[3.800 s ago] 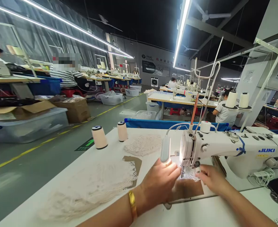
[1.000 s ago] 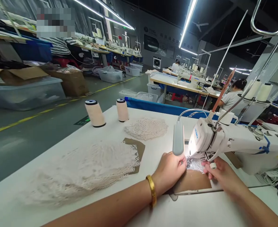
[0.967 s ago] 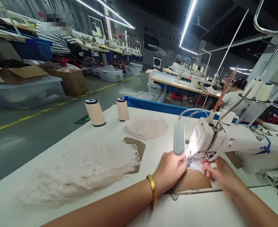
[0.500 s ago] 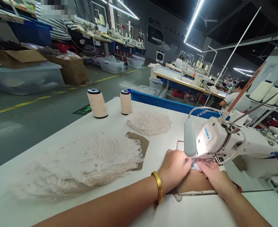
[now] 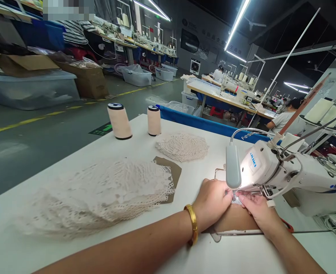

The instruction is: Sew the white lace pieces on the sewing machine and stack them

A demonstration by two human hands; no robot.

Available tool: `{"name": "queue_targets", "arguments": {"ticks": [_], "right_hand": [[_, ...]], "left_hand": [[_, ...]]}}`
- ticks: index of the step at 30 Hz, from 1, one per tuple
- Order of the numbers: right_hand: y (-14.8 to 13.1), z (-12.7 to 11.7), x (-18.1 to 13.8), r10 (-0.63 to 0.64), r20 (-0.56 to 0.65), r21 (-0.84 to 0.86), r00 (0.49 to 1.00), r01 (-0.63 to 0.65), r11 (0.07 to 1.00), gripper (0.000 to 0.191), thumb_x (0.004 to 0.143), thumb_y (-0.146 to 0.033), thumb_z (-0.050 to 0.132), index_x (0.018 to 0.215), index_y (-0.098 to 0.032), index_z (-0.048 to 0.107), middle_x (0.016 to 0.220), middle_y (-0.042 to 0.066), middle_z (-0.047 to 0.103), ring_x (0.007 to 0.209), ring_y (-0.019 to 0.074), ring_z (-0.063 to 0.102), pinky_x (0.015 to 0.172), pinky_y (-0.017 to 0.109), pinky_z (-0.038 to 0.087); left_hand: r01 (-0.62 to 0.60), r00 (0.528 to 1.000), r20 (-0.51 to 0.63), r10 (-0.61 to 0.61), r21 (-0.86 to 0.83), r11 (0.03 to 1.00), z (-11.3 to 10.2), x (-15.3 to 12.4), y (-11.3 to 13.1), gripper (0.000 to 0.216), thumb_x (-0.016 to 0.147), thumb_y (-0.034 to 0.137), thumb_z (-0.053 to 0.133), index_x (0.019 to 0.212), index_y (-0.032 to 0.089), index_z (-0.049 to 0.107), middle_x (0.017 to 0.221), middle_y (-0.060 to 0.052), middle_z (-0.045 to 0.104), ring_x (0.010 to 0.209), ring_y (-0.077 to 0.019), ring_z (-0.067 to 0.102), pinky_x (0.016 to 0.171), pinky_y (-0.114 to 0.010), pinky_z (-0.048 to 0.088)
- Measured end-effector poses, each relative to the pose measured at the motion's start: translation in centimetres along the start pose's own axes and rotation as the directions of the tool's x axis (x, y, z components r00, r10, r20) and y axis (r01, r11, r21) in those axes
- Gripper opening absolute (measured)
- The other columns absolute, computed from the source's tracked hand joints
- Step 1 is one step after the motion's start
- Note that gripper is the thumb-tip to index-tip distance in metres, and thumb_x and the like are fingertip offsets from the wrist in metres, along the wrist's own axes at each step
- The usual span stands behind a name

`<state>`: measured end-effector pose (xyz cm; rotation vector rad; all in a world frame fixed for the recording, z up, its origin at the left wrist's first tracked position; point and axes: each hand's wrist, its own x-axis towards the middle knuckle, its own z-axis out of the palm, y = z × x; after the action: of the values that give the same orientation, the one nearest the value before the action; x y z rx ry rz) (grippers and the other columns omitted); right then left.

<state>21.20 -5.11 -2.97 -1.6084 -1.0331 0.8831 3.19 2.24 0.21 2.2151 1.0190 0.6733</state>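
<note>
A white Juki sewing machine (image 5: 293, 179) stands on the white table (image 5: 145, 152). Under its needle lies a small piece of white lace (image 5: 236, 199) on a brown card (image 5: 233, 220). My left hand (image 5: 210, 201), with a gold bangle on the wrist, pinches the lace from the left. From the right, my right hand (image 5: 256, 211) pinches the same lace, fingertips almost touching the left hand's. The machine's grey lamp (image 5: 233, 167) hangs just above both hands and hides part of the fingers.
A large heap of cream lace pieces (image 5: 99, 194) lies on the table's left over a brown card. A smaller lace pile (image 5: 182, 146) and two thread cones (image 5: 119, 121) stand further back. Other people sit at sewing tables behind, and boxes and bins line the aisle.
Both hands have closed in under the needle, the right hand shifting left until the fingertips nearly meet on the lace. The view has dropped and come closer.
</note>
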Motion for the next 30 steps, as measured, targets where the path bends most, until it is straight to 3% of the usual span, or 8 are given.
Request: {"name": "queue_targets", "arguments": {"ticks": [7,16,23,30], "right_hand": [[0.2,-1.03,0.6,0.049,0.062,-0.032,0.997,-0.047,0.998,0.045,0.071,-0.052,0.088,0.1,-0.018,0.084,0.077,0.004,0.072,0.074,0.0216,0.066,0.063,0.031,0.054],[0.69,-0.92,0.68,0.047,0.046,-0.02,0.998,-0.046,0.999,0.043,0.072,-0.053,0.089,0.096,-0.018,0.085,0.077,0.003,0.07,0.075,0.0209,0.064,0.068,0.031,0.053],[0.68,-0.68,0.66,0.064,0.024,-0.004,0.998,-0.064,0.998,0.049,0.07,-0.059,0.09,0.095,-0.018,0.084,0.077,0.004,0.072,0.073,0.0208,0.065,0.066,0.031,0.053],[0.58,-0.66,0.73,0.073,0.035,0.003,0.997,-0.073,0.997,0.049,0.066,-0.058,0.093,0.092,-0.018,0.084,0.073,0.003,0.07,0.071,0.0202,0.064,0.065,0.031,0.052]], "left_hand": [[0.013,1.0,-0.009,-0.013,-0.004,1.0,0.02,0.16,-0.11,0.021,0.084,0.017,0.053,0.065,0.02,0.058,0.061,0.001,0.054,0.064,-0.018,0.05,0.071,-0.031,0.039],[0.038,0.999,0.001,-0.038,-0.009,0.999,0.02,0.29,0.11,0.022,0.085,0.014,0.055,0.065,0.02,0.061,0.064,0.0,0.059,0.067,-0.018,0.051,0.07,-0.031,0.038],[0.054,0.999,0.014,-0.053,-0.046,0.998,-0.15,0.2,0.39,0.023,0.084,0.012,0.055,0.063,0.02,0.056,0.059,0.004,0.048,0.061,-0.0157,0.042,0.067,-0.03,0.034],[0.06,0.998,0.018,-0.059,-0.065,0.996,-0.25,0.15,0.35,0.022,0.083,0.011,0.054,0.062,0.02,0.054,0.059,0.004,0.047,0.063,-0.0158,0.041,0.068,-0.029,0.033]]}}
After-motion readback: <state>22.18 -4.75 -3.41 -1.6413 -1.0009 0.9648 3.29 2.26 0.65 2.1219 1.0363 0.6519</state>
